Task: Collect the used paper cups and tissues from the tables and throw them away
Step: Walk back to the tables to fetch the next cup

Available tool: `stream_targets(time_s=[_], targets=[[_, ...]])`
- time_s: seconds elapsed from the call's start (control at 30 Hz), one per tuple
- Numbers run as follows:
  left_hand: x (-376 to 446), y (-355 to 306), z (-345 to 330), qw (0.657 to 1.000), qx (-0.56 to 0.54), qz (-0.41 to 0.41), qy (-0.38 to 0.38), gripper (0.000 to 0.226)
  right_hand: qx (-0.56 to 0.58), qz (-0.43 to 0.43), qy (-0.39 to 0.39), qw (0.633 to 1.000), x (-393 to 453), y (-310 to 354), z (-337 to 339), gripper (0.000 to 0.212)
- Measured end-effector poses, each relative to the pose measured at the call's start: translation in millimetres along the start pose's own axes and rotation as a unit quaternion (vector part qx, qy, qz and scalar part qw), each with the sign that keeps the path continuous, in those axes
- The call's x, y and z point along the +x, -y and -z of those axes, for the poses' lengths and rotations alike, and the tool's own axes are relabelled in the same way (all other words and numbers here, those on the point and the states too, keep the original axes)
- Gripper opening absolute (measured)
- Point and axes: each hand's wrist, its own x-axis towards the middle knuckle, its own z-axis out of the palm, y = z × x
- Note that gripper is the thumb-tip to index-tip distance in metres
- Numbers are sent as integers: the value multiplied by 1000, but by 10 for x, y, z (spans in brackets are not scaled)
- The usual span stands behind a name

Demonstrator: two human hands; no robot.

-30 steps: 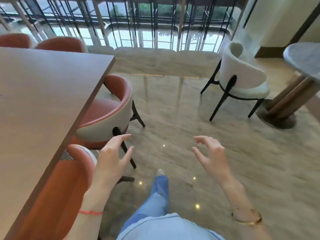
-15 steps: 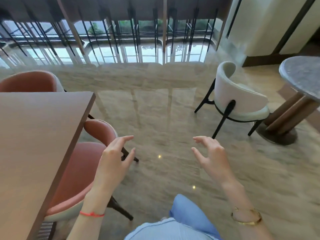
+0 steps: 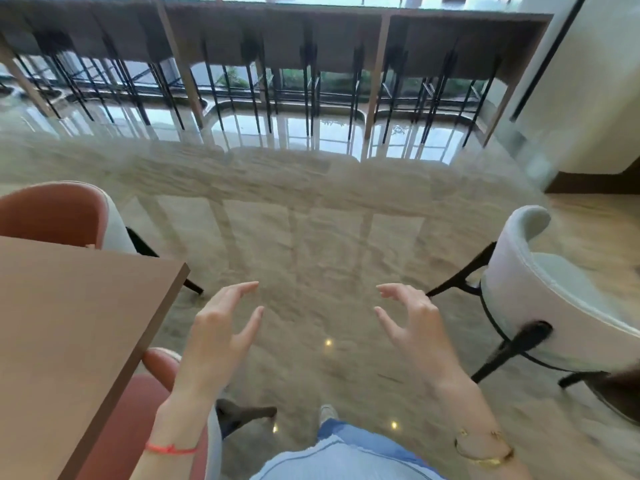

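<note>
No paper cup or tissue shows in the head view. My left hand (image 3: pixel 221 327) hovers in front of me with loose, spread fingers and holds nothing. My right hand (image 3: pixel 412 323) is held out the same way, fingers relaxed and empty. Both hang over the shiny floor, apart from the furniture. The brown wooden table (image 3: pixel 69 323) lies to my left, and its visible top carries nothing.
Orange chairs stand at the table's far end (image 3: pixel 59 213) and just beside my left arm (image 3: pixel 138 410). A white chair (image 3: pixel 540 306) with black legs stands at right. A long counter (image 3: pixel 277 36) with several dark stools runs along the windows ahead. Open polished floor (image 3: pixel 311 237) lies between.
The view has moved forward past the wooden table. The table and orange chairs slid back and left, the window counter came closer, and the round table at right left the view. Both hands stayed empty.
</note>
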Motion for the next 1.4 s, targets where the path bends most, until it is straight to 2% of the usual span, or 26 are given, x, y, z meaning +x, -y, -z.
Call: stream_targets(time_s=[0.23, 0.43, 0.7, 0.93, 1.13, 1.4], targets=[[1398, 214, -10, 998, 16, 47, -48, 36, 7, 47, 44, 998, 1751, 113, -221, 28], [2605, 676, -180, 996, 28, 67, -48, 37, 13, 44, 43, 998, 3046, -30, -689, 28], [4821, 1308, -84, 996, 42, 36, -66, 37, 17, 57, 14, 998, 5296, 137, -1204, 28], [6542, 1583, -84, 999, 38, 8, -31, 38, 34, 26, -29, 999, 6755, 227, -1445, 29], [7799, 1967, -303, 999, 32, -3, -19, 37, 32, 7, -16, 999, 7903, 80, -1748, 28], [9636, 2337, -518, 998, 29, 14, -48, 36, 24, 49, 6, 998, 10066, 14, -2065, 28]])
